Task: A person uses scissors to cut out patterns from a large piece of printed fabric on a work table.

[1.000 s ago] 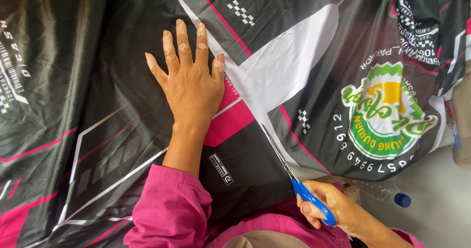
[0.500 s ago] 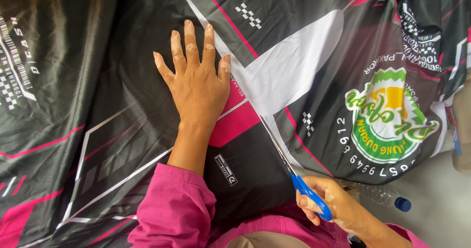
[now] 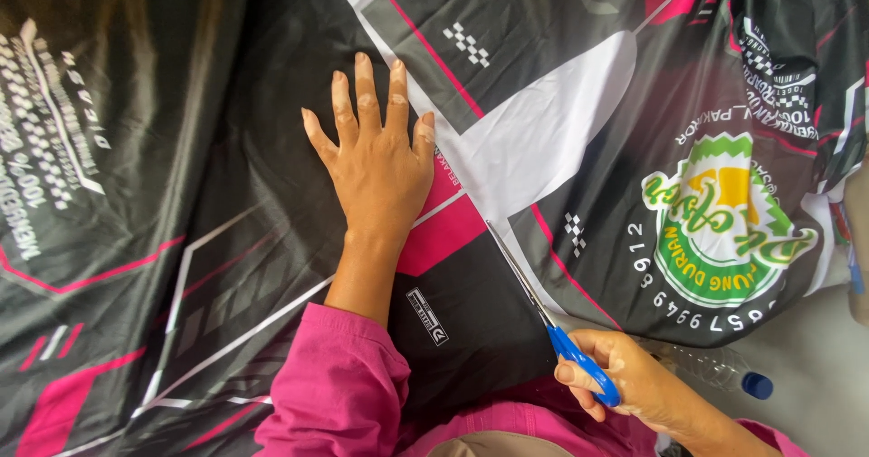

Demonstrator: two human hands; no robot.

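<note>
A large sheet of printed fabric (image 3: 226, 195), black and grey with pink stripes, white panels and a round green and yellow emblem, lies spread out below me. My left hand (image 3: 376, 163) rests flat on it, fingers together and pointing away from me. My right hand (image 3: 634, 385) grips blue-handled scissors (image 3: 552, 317) at the lower right. Their blades point up and left along the edge between a black panel and a grey one, with the tip just right of my left wrist. Pink sleeves cover both forearms.
A clear plastic bottle with a blue cap (image 3: 724, 371) lies on the pale surface (image 3: 815, 348) at the lower right, just beyond my right hand. The fabric's right edge hangs over that surface.
The view has shifted slightly, so my left hand and the fabric sit a little further right and up in frame. The scissors stay in about the same place along the panel edge.
</note>
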